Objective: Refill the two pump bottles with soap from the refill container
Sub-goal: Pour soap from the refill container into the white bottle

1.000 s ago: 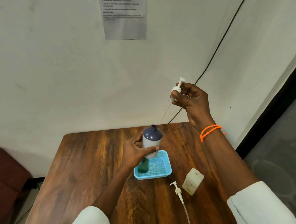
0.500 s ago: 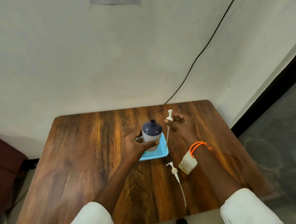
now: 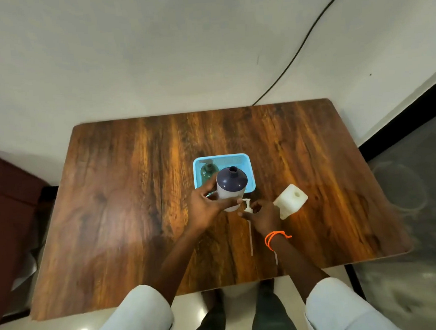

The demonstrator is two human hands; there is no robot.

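Note:
My left hand [image 3: 204, 207] grips a white bottle with a navy dome top [image 3: 231, 183] just above the table; its neck is open. My right hand [image 3: 262, 214] is down at the table surface and pinches a white pump head [image 3: 247, 206], whose thin tube runs toward me along the wood. A cream square bottle [image 3: 290, 201] with an open neck stands right of that hand. The tube end of a second pump [image 3: 276, 258] pokes out beneath my right wrist. A green pump bottle [image 3: 208, 171] stands in the blue tray [image 3: 221, 157].
The wooden table [image 3: 124, 196] stands against a white wall, with a black cable [image 3: 304, 44] running down behind it. A dark red seat [image 3: 7, 203] is at the left. Grey floor lies to the right.
My right hand came down from chest height to the table with the pump and its tube. My left hand kept hold of the navy-topped bottle. The camera tilted downward.

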